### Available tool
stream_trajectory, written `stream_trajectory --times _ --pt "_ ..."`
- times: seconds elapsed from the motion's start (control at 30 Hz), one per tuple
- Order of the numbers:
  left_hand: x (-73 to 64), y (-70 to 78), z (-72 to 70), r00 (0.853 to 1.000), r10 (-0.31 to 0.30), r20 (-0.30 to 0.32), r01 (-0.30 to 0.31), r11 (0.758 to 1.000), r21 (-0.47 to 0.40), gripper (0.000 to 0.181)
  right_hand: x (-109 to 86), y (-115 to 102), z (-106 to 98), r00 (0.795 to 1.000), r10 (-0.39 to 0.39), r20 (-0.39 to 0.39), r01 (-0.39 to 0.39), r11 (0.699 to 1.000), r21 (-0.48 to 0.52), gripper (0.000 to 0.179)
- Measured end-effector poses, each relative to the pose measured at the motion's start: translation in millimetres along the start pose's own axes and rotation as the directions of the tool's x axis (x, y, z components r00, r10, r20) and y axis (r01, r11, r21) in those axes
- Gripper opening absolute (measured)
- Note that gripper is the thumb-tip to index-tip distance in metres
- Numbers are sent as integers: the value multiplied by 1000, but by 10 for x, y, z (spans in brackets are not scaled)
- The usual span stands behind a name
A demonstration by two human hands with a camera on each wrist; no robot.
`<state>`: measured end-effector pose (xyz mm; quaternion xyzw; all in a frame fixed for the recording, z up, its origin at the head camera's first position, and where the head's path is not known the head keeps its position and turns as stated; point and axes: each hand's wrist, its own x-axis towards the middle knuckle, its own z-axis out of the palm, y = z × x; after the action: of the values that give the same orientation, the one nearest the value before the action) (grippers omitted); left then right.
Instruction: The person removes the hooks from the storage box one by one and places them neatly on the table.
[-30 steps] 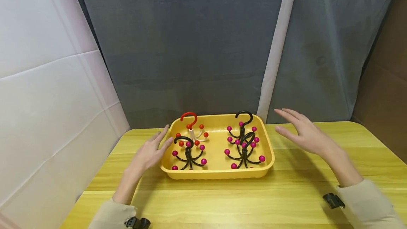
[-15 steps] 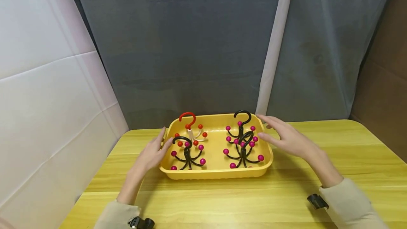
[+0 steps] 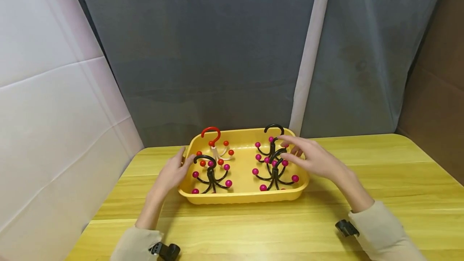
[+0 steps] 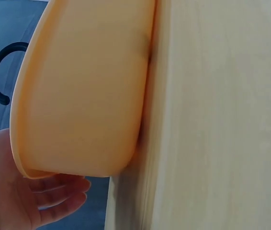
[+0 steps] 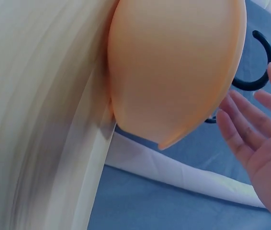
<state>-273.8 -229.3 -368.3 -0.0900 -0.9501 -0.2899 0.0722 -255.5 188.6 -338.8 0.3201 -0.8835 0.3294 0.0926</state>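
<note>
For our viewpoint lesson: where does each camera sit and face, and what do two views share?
Head: worn there, facing forward, down at the yellow tray; left hand and right hand show.
Left wrist: worn there, facing the tray's outer wall; left hand shows.
Right wrist: worn there, facing its outer wall; right hand shows.
Both wrist views share the tray.

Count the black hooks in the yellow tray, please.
3: the front-left hook, the front-right hook and the back-right hook, partly hidden by the right hand. I see no others.

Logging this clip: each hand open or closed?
Left hand: open, at the yellow rectangular plastic tray.
Right hand: open, by a black curved hook.
</note>
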Motion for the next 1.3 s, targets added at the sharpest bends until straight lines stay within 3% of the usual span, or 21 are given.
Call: stream_trajectory --times 0.23,0.47,0.87,1.3 --pt "27 28 -3 1000 1 -20 -1 1000 1 61 18 -16 60 996 -85 -30 85 996 0 35" --pt "29 2 3 999 9 -46 -10 1000 -12 21 47 -29 74 992 -121 -25 121 993 7 22" --pt "-25 -36 -46 999 20 -47 -22 999 -30 24 33 -77 13 999 -32 37 30 998 52 15" --pt "-80 -74 -77 995 75 -62 -78 996 -34 22 24 -113 2 999 -23 -23 24 997 77 13"
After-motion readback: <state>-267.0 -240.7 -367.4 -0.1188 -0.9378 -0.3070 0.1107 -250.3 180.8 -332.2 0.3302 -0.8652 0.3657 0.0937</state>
